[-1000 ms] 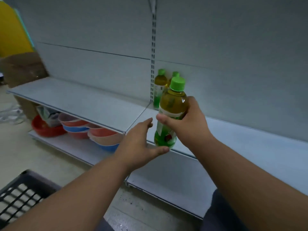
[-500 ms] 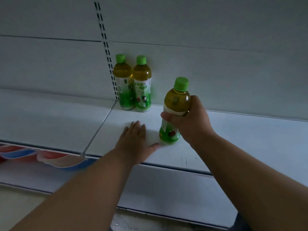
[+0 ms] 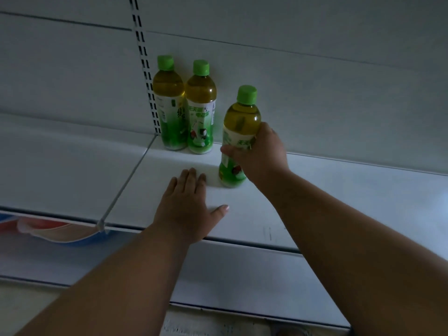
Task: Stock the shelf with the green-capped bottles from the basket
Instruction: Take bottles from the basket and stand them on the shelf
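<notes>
The shelf carries two bottles standing at the back, left of the grip. The right hand grasps a third bottle on the shelf; the left hand lies flat, released. Letting go while it tilts could tip it over.

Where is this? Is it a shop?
Probably a shop, or a practice one. The long white shelf hangs on a slotted metal upright, like store racks. Two matching green-capped bottles stand together at the back, and the right hand holds a third bottle.
</notes>
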`<move>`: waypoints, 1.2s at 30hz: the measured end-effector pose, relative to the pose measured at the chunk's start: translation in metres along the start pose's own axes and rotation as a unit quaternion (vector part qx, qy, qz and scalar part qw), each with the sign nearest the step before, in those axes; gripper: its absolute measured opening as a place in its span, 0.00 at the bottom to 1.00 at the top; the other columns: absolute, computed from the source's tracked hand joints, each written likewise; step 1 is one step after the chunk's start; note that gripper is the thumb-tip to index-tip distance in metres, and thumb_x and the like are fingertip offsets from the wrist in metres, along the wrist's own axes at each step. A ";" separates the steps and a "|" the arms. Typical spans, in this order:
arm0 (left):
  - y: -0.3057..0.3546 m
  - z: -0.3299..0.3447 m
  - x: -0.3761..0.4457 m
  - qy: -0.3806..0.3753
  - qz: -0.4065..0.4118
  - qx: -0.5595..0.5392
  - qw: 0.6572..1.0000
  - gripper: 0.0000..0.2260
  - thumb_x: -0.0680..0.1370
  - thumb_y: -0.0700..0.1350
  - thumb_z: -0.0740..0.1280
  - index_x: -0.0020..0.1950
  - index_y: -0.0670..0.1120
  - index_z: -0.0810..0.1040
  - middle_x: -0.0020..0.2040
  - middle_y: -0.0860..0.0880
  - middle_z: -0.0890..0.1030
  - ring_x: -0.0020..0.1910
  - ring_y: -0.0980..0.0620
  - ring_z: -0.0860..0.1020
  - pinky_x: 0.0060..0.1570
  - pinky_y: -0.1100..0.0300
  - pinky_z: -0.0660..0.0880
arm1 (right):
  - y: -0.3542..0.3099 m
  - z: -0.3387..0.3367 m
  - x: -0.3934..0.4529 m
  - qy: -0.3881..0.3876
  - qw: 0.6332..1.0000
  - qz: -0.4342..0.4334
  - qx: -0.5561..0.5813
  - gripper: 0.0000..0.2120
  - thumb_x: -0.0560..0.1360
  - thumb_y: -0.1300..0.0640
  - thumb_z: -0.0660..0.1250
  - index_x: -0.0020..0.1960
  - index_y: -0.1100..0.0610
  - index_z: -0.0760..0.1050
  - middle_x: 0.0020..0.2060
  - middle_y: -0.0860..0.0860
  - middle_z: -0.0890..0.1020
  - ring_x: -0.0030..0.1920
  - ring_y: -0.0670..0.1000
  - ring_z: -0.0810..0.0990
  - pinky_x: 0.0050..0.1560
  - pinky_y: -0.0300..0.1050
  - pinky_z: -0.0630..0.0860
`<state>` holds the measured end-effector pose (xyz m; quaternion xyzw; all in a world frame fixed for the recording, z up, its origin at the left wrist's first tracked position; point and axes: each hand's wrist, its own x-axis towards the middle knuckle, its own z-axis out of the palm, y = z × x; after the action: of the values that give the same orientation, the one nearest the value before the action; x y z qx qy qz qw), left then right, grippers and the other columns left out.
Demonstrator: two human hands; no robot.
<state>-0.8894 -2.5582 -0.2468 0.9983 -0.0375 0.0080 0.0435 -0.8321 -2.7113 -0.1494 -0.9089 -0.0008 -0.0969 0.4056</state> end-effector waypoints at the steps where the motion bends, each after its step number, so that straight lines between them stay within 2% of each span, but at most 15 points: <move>1: 0.000 0.000 0.000 0.003 0.000 0.001 1.000 0.49 0.69 0.74 0.40 0.81 0.43 0.49 0.82 0.41 0.48 0.80 0.44 0.47 0.78 0.49 0.45 | 0.000 0.004 0.012 0.003 1.000 0.000 0.000 0.32 0.64 0.43 0.80 0.61 0.54 0.72 0.55 0.50 0.78 0.52 0.52 0.79 0.51 0.50 0.79; 3: 0.000 0.000 0.000 0.000 -0.001 -0.004 1.000 0.50 0.67 0.74 0.38 0.81 0.43 0.47 0.82 0.41 0.47 0.80 0.44 0.46 0.78 0.49 0.45 | -0.001 0.012 0.036 0.006 1.000 0.003 0.004 0.32 0.64 0.44 0.80 0.61 0.54 0.71 0.56 0.50 0.78 0.53 0.53 0.79 0.53 0.51 0.80; 7: 0.000 0.001 0.000 -0.003 -0.003 -0.002 1.000 0.45 0.75 0.73 0.47 0.81 0.44 0.44 0.82 0.42 0.43 0.80 0.46 0.42 0.78 0.49 0.42 | -0.006 0.021 0.075 -0.015 1.000 0.005 -0.009 0.34 0.64 0.45 0.81 0.63 0.54 0.70 0.56 0.51 0.79 0.54 0.53 0.79 0.53 0.52 0.80; 9: 0.000 0.001 0.000 0.003 -0.004 -0.002 1.000 0.46 0.72 0.74 0.43 0.82 0.44 0.44 0.82 0.42 0.43 0.80 0.46 0.42 0.78 0.49 0.43 | -0.007 0.025 0.086 -0.018 1.000 0.004 0.004 0.35 0.63 0.48 0.82 0.64 0.54 0.70 0.57 0.51 0.79 0.55 0.53 0.80 0.53 0.53 0.81; 12: 0.000 0.000 -0.001 -0.003 -0.004 -0.006 1.000 0.45 0.75 0.73 0.46 0.82 0.44 0.43 0.82 0.43 0.42 0.80 0.46 0.41 0.78 0.49 0.42 | -0.009 0.032 0.095 -0.013 1.000 0.001 0.019 0.35 0.63 0.50 0.82 0.65 0.55 0.70 0.58 0.51 0.79 0.56 0.52 0.79 0.49 0.46 0.77; 16: 0.001 -0.002 -0.002 -0.005 -0.003 -0.018 1.000 0.44 0.76 0.72 0.49 0.82 0.45 0.42 0.82 0.44 0.40 0.80 0.47 0.40 0.78 0.49 0.42 | -0.009 0.035 0.098 -0.003 1.000 -0.007 0.013 0.35 0.64 0.49 0.82 0.64 0.55 0.69 0.57 0.51 0.78 0.55 0.52 0.78 0.45 0.45 0.74; 20: 0.001 0.000 -0.002 -0.006 -0.006 -0.022 1.000 0.47 0.72 0.74 0.43 0.82 0.45 0.43 0.82 0.44 0.41 0.80 0.47 0.41 0.78 0.49 0.42 | -0.009 0.033 0.092 -0.007 1.000 -0.005 0.013 0.37 0.62 0.47 0.82 0.64 0.55 0.68 0.58 0.51 0.77 0.57 0.53 0.78 0.52 0.50 0.79; 24: 0.001 -0.004 -0.002 -0.019 -0.011 -0.038 0.999 0.44 0.76 0.71 0.52 0.82 0.45 0.44 0.82 0.44 0.42 0.80 0.48 0.41 0.78 0.50 0.42 | -0.001 0.021 0.053 -0.014 1.000 -0.001 0.010 0.42 0.64 0.46 0.81 0.69 0.56 0.64 0.64 0.53 0.73 0.62 0.53 0.75 0.59 0.49 0.76; 27: 0.002 -0.014 -0.004 -0.044 -0.016 -0.070 0.996 0.43 0.77 0.70 0.55 0.82 0.44 0.44 0.82 0.45 0.43 0.80 0.48 0.42 0.77 0.51 0.42 | 0.006 0.002 0.007 -0.038 0.996 -0.059 -0.062 0.42 0.68 0.44 0.78 0.73 0.56 0.61 0.67 0.54 0.71 0.66 0.55 0.72 0.63 0.50 0.73; 29: 0.000 -0.024 -0.007 -0.053 -0.032 -0.110 0.992 0.42 0.78 0.67 0.57 0.82 0.46 0.44 0.82 0.46 0.44 0.80 0.48 0.44 0.76 0.51 0.46 | 0.006 -0.006 -0.018 -0.076 0.983 -0.109 -0.123 0.41 0.71 0.43 0.75 0.75 0.56 0.59 0.69 0.54 0.69 0.68 0.55 0.70 0.66 0.51 0.71; 31: -0.003 -0.038 -0.024 -0.021 -0.032 -0.118 0.992 0.39 0.79 0.66 0.57 0.82 0.48 0.47 0.82 0.48 0.49 0.80 0.49 0.48 0.76 0.52 0.49 | 0.000 -0.013 -0.041 -0.114 0.966 -0.157 -0.172 0.39 0.73 0.42 0.72 0.76 0.55 0.58 0.71 0.54 0.68 0.71 0.55 0.67 0.69 0.51 0.69; 33: -0.011 -0.055 -0.049 0.032 -0.032 -0.112 0.993 0.37 0.79 0.67 0.57 0.81 0.48 0.56 0.80 0.47 0.60 0.78 0.47 0.58 0.75 0.53 0.55 | -0.013 -0.016 -0.060 -0.140 0.947 -0.205 -0.203 0.37 0.75 0.43 0.70 0.76 0.54 0.58 0.72 0.53 0.68 0.71 0.56 0.66 0.70 0.52 0.68; 36: -0.035 -0.078 -0.101 0.109 -0.058 -0.094 0.988 0.35 0.74 0.66 0.59 0.74 0.44 0.70 0.69 0.43 0.76 0.65 0.42 0.75 0.65 0.49 0.70 | -0.043 -0.010 -0.086 -0.166 0.916 -0.287 -0.227 0.34 0.76 0.44 0.68 0.76 0.53 0.59 0.69 0.53 0.69 0.70 0.56 0.67 0.70 0.52 0.68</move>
<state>-0.9888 -2.5087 -0.1736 0.9834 0.0251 0.1103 0.1416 -0.9218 -2.6835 -0.1263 -0.9403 -0.3066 -0.0547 0.1372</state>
